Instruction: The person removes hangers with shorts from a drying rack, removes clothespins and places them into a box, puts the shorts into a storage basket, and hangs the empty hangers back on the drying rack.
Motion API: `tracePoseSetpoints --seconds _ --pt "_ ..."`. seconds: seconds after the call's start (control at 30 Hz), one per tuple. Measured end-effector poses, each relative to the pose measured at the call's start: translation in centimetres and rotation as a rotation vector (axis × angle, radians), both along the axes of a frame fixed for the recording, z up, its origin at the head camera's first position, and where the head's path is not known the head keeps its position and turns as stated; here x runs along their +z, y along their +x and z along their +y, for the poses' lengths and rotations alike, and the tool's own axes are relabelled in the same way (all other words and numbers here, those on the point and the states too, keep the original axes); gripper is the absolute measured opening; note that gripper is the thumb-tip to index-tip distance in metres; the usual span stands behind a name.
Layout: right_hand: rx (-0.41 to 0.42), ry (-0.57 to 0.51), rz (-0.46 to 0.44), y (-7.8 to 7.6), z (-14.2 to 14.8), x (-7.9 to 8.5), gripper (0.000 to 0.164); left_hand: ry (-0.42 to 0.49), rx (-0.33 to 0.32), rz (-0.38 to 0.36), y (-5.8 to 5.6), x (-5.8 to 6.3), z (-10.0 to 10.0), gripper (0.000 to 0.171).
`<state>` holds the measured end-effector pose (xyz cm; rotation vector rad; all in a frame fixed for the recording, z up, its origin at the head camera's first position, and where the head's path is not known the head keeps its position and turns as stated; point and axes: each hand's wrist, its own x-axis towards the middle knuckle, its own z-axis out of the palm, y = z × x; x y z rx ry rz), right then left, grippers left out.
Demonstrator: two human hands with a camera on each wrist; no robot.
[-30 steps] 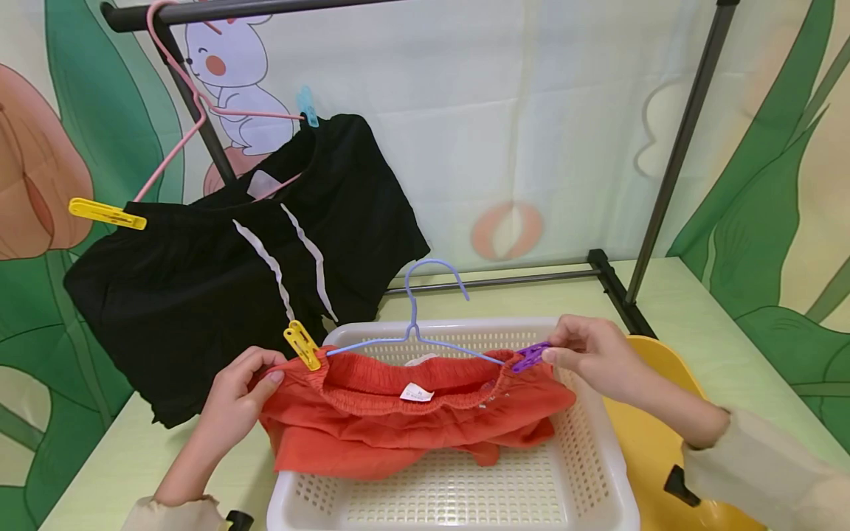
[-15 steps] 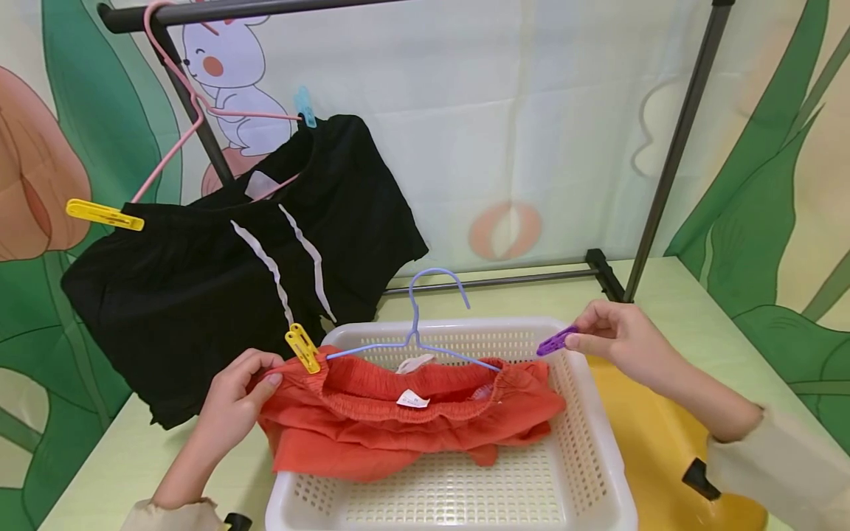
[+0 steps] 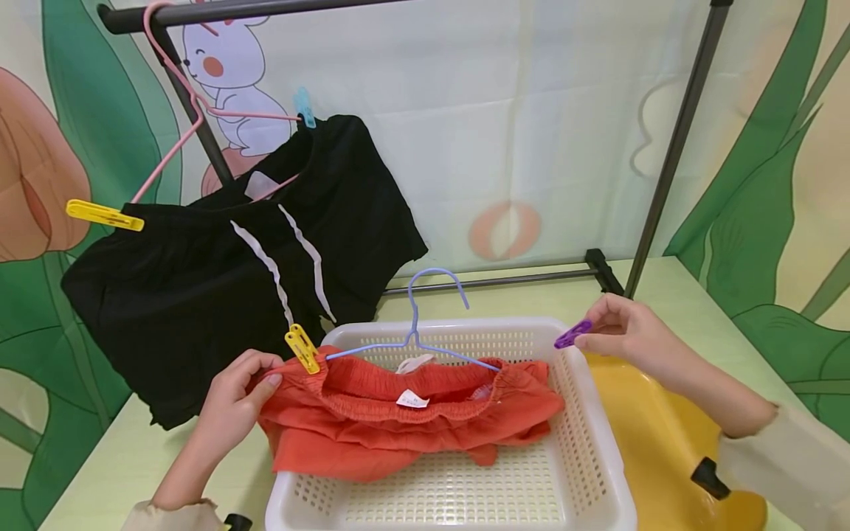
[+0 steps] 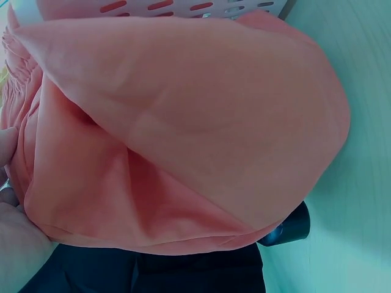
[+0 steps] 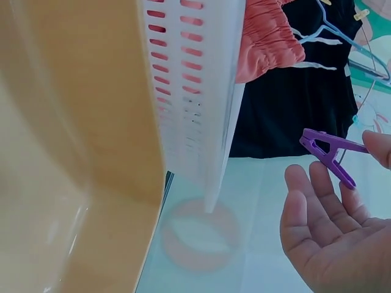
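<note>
My left hand (image 3: 239, 413) pinches the left side of a pair of orange-red shorts (image 3: 398, 435), spread over a white plastic basket. A blue hanger (image 3: 415, 335) stands up from the elastic waistband, its hook free. One yellow clothespin (image 3: 302, 348) clips the waistband at the hanger's left end; the right end carries no clip. Beyond the basket's right rim, my right hand (image 3: 627, 335) holds a purple clothespin (image 3: 572, 335) between thumb and fingers. In the right wrist view the purple clothespin (image 5: 330, 152) is apart from the cloth.
The white basket (image 3: 600, 442) overlaps a yellow tub (image 3: 654, 428) at right. Behind left, black shorts (image 3: 219, 295) hang by a pink hanger (image 3: 179, 151) from a dark rack (image 3: 252, 9), clipped with yellow (image 3: 104, 214) and light blue (image 3: 305, 108) clothespins.
The purple clothespin has come off the right side of the waistband and moved right and slightly up with my right hand. The shorts' right side has sagged a little. My left hand keeps its place.
</note>
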<state>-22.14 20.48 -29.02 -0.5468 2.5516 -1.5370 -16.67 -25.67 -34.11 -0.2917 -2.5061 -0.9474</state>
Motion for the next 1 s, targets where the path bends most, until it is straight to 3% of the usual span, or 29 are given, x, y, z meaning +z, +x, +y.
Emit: tracePoseSetpoints --seconds 0.4,1.0 --pt "-0.054 0.014 -0.066 -0.6 0.9 -0.5 0.028 -0.002 -0.002 0.007 0.0 0.0 0.0 0.011" --pt "-0.126 0.055 -0.087 -1.3 2.2 -1.1 0.028 0.002 -0.002 0.003 0.0 -0.1 0.0 0.011"
